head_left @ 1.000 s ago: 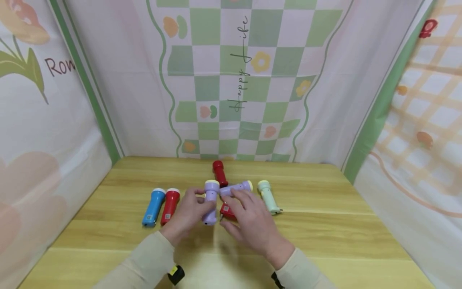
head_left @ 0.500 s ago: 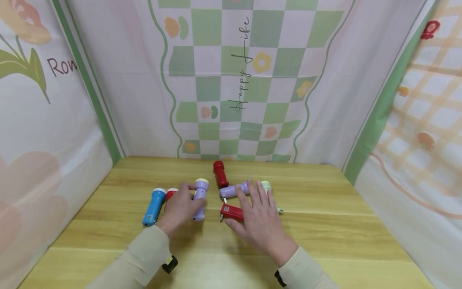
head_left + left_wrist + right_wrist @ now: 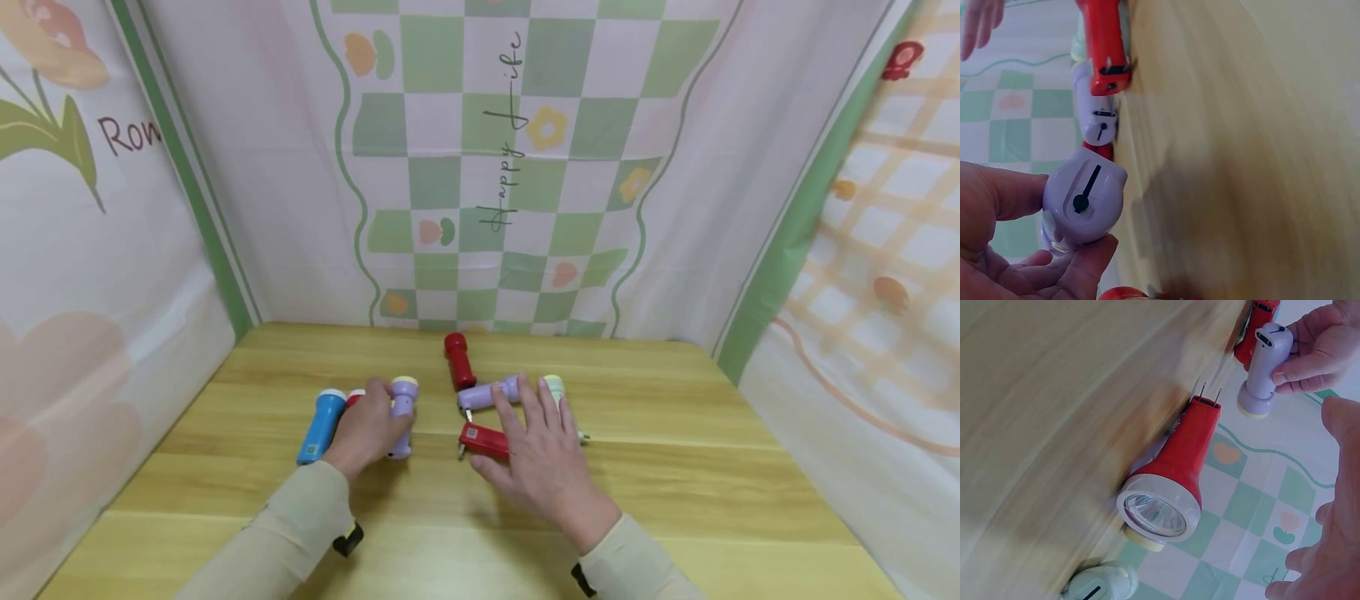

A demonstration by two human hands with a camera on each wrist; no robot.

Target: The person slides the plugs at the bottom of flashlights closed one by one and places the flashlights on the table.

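Observation:
My left hand point(image 3: 363, 429) pinches a purple flashlight point(image 3: 403, 408) between thumb and fingers, its pale yellow head pointing away. In the left wrist view its end cap point(image 3: 1084, 197) shows a dark slot, and a shadow falls on the table beside it. Just left of it lies a red flashlight point(image 3: 356, 397), mostly hidden by the hand, then a blue flashlight point(image 3: 322, 425). My right hand point(image 3: 543, 462), fingers spread and straight, is over another red flashlight point(image 3: 483, 440). In the right wrist view this flashlight point(image 3: 1182, 450) has two plug prongs out and appears apart from the hand.
Behind it lies a second purple flashlight point(image 3: 480, 396), crosswise, with a metal prong out. A dark red flashlight point(image 3: 459, 362) lies farther back. A mint green flashlight point(image 3: 555, 386) is partly covered by my right hand. Patterned curtains point(image 3: 495, 183) enclose the wooden table point(image 3: 435, 533).
My left hand has carried the purple flashlight leftward, close to the red and blue ones. The right hand has shifted slightly right and its fingers have straightened, uncovering more of the red flashlight.

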